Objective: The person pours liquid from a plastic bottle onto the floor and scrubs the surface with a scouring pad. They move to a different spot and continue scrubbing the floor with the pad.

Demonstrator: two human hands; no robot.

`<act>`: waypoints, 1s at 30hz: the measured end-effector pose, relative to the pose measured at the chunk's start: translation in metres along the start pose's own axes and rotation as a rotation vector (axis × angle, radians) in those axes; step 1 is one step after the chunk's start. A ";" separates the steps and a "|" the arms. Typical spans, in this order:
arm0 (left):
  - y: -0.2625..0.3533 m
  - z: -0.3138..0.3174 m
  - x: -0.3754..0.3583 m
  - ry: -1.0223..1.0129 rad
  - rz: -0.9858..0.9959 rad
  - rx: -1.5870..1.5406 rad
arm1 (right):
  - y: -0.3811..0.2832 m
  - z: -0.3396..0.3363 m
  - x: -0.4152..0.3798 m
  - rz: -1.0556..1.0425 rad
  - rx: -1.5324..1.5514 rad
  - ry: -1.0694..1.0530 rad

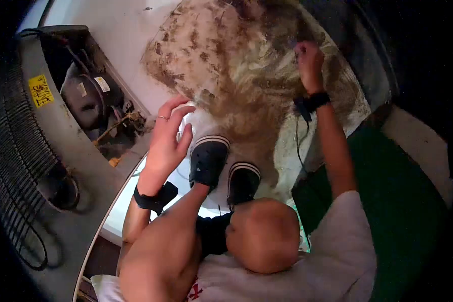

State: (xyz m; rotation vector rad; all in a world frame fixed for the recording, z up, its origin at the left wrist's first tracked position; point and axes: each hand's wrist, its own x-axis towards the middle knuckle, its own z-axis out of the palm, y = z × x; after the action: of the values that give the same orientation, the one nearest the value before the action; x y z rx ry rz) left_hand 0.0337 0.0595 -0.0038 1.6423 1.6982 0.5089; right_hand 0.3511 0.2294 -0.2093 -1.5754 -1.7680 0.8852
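Observation:
My left hand [167,138] is raised beside my knee, its fingers apart and slightly curled, with a ring on one finger and nothing in it. Out to the right, my right hand [309,60] is over a large, brown-stained pale sheet [246,65]. Its fingers are curled in, and a small dark thing shows at the fingertips, too small to name. Both wrists wear black straps; a thin cable hangs from the right one. My two dark shoes [209,161] stand at the near edge of the stained sheet.
At the left is a back panel of an appliance with a wire grille [22,151], a yellow label [41,91] and an open bay holding a dark compressor [88,98] with wires. A green surface [377,201] lies at the right.

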 end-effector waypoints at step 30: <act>-0.004 -0.012 -0.004 0.012 -0.014 -0.024 | -0.038 -0.004 0.008 -0.026 -0.243 0.003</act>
State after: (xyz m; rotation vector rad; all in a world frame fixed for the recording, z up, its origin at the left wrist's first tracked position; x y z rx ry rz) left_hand 0.0224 0.0574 0.0022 1.6121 1.7052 0.5313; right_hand 0.3310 0.2350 -0.1770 -1.6975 -1.9485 0.6753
